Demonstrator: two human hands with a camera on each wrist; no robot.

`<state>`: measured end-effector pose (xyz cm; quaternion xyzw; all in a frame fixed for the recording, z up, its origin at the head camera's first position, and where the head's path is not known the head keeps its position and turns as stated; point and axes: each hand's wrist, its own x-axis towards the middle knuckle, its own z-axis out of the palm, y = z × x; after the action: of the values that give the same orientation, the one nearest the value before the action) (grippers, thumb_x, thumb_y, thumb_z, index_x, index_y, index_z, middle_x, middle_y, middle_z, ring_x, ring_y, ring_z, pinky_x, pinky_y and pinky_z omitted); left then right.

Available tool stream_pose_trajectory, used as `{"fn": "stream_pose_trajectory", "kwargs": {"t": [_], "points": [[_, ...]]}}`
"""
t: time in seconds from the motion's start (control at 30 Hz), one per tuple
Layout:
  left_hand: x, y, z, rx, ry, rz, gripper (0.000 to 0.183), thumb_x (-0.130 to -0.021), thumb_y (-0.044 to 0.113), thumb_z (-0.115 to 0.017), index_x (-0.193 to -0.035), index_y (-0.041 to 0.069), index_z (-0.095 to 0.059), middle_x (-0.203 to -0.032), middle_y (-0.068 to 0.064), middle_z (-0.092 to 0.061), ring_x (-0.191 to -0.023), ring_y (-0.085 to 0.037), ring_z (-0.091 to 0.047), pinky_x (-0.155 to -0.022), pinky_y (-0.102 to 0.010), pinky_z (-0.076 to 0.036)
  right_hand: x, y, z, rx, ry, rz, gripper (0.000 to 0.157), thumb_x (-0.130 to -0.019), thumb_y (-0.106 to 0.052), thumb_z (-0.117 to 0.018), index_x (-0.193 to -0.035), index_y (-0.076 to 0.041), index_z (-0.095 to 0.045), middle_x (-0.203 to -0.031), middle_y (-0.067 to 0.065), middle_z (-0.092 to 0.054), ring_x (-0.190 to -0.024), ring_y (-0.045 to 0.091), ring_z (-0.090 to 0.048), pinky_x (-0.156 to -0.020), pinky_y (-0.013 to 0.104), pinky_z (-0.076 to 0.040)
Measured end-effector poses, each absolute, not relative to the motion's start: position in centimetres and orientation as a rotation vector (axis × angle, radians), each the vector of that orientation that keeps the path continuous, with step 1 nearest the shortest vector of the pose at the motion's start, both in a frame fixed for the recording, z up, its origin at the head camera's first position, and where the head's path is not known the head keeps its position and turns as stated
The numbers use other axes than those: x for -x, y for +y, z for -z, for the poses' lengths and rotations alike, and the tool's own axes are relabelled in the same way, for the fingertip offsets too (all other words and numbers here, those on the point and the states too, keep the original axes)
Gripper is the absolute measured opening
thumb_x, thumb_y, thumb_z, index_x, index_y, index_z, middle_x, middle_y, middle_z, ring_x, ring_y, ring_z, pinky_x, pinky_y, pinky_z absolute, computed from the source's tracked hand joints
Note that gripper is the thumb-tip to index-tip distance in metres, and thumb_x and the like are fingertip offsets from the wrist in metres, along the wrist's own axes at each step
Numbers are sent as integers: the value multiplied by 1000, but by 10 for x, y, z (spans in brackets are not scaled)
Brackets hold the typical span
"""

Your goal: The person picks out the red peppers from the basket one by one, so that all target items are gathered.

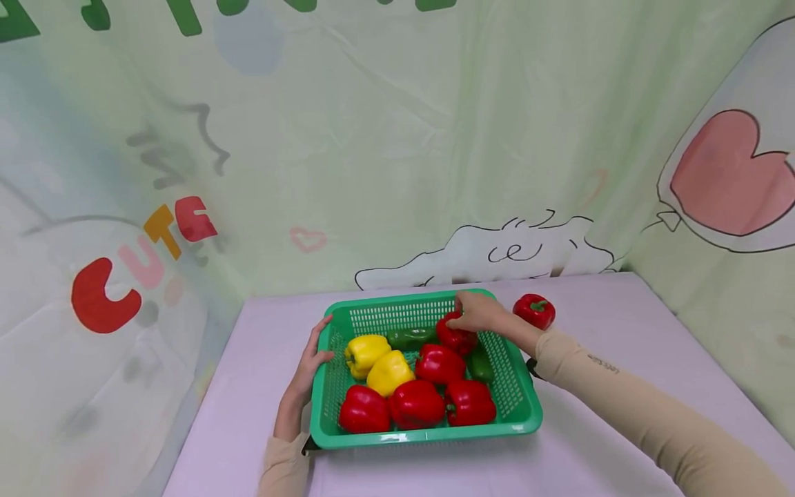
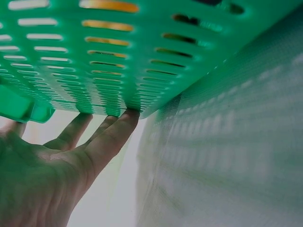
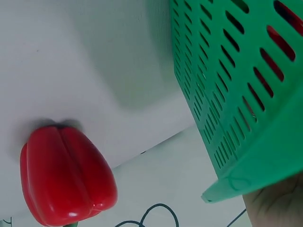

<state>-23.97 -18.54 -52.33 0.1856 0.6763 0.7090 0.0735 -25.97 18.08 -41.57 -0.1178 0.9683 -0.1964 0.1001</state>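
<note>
A green plastic basket [image 1: 428, 436] with slotted walls stands on the table, holding several red and yellow bell peppers. At its left rim, my left hand [image 1: 306, 366] grips the side, thumb over the edge; in the left wrist view the fingers [image 2: 113, 137] press against the outer wall. Inside the far right corner, my right hand [image 1: 478, 312] holds a red bell pepper [image 1: 456, 338] from above. Just in front of it lies another red bell pepper [image 1: 439, 364]. The basket wall hides most of the right hand in the right wrist view.
Outside the basket, a lone red bell pepper [image 1: 534, 313] rests on the table [image 1: 596, 324] at the back right. Two yellow bell peppers [image 1: 390, 373] and dark green vegetables [image 1: 412, 337] share the basket. A printed curtain [image 1: 385, 172] hangs behind and at the sides.
</note>
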Motion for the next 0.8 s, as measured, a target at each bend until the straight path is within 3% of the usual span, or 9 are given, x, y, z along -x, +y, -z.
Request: {"fn": "stream_pose_trajectory", "kwargs": {"t": [0.17,0.4,0.8], "points": [[237,-185,526,-549,2040,-2123,71,-90,3,-40,-156,19,-19,-162,-15,-12,-141,-45,-24,-103,-62,-33,258,183,419,373,2843,641,36,-83,-24,-74,-103,1,-57,-75,6,-57,-68,19,-52,-58,29,-44],[235,-185,526,-555,2047,-2122,71,-90,2,-39,-156,18,-18,-161,-17,-14,-140,-45,-25,-103,-62,-33,256,188,415,500,2790,699,46,-84,-19,-72,-117,10,-58,-102,21,-66,-90,29,-61,-75,40,-54],[238,-185,523,-564,2056,-2122,71,-90,2,-39,-156,18,-19,-161,-16,-14,-139,-45,-26,-102,-58,-36,259,194,407,519,2621,830,55,-83,-5,-70,-135,3,-54,-113,24,-62,-100,32,-59,-71,35,-56]]}}
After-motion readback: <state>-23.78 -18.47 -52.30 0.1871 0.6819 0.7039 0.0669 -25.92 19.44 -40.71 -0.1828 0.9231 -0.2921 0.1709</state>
